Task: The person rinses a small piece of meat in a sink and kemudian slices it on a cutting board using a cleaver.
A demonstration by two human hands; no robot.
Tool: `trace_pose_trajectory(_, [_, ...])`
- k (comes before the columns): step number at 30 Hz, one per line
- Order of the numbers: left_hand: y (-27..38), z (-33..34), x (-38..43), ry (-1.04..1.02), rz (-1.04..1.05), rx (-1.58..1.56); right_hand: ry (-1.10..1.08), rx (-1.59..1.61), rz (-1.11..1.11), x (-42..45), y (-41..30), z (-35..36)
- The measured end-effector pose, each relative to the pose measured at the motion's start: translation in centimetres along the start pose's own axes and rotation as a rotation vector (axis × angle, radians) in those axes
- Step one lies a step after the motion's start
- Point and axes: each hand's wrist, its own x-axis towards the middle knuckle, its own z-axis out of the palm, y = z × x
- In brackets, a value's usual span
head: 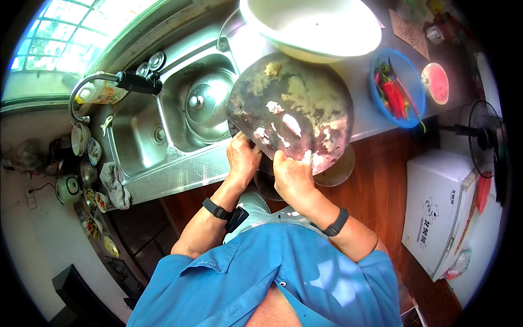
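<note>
A large, round, dark pan or board [261,83] with a mottled surface lies before me, partly over the counter's front edge. Its near left rim is gripped by my left hand [242,157]. My right hand [296,175] is curled over the near rim. What its fingers close on is hidden, and a pale, glaring patch beside it is too bright to make out. Several whitish food scraps lie on the dark surface, among them a long piece [291,125] and a crumpled lump [274,107]. A yellowish bit [273,69] sticks near the far rim.
Behind stands a big white basin [310,24]. To the right are a blue plastic basket [373,81] of red and green chillies and a cut watermelon [439,83]. A double steel sink [141,135] with a faucet [77,94] is at left. A white appliance carton [433,204] stands right.
</note>
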Motion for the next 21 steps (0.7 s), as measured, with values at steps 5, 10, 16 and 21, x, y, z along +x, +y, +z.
trace_pose_trajectory(5, [-0.2,0.5,0.0,0.046,0.066,0.029,0.045,-0.021,-0.021,0.3,0.6,0.0])
trace_pose_trajectory(10, [-0.1,0.7,0.0,0.073,0.08,0.131,0.145,-0.046,-0.035,-1.1,3.6,-1.0])
trace_pose_trajectory(16, [-0.1,0.6,0.5,0.002,0.094,0.131,0.254,-0.052,-0.028,-0.1,5.8,-1.6])
trace_pose_trajectory(21, [0.3,0.8,1.0,-0.078,0.091,0.014,0.335,-0.011,-0.035,0.5,4.4,-1.4])
